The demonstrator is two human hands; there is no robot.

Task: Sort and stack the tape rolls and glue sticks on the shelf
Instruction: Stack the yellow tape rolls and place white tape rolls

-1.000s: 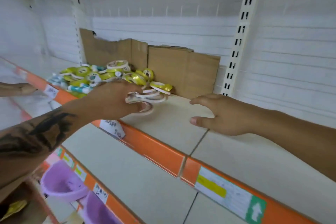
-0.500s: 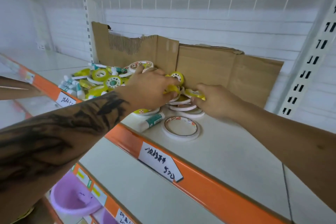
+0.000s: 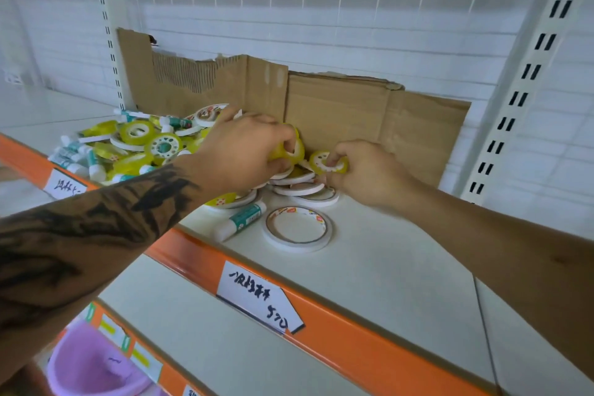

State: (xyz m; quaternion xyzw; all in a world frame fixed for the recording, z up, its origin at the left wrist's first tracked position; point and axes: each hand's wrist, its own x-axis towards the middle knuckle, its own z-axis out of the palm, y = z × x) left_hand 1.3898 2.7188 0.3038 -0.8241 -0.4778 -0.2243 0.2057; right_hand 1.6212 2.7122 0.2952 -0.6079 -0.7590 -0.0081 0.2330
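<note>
Shelf [image 3: 401, 270] room is bare and white on the right side, up to the orange front edge [image 3: 337, 334]. Tape rolls and glue sticks lie in a pile [image 3: 138, 148] at the left, by the cardboard [image 3: 353, 119] along the back. One white tape ring [image 3: 297, 229] and one glue stick [image 3: 242, 220] lie alone near the front edge. The left hand [image 3: 247, 151] reaches in and grips a yellow tape roll [image 3: 289, 153]. The right hand [image 3: 366, 172] pinches another yellow roll [image 3: 328, 162] just beside it.
</note>
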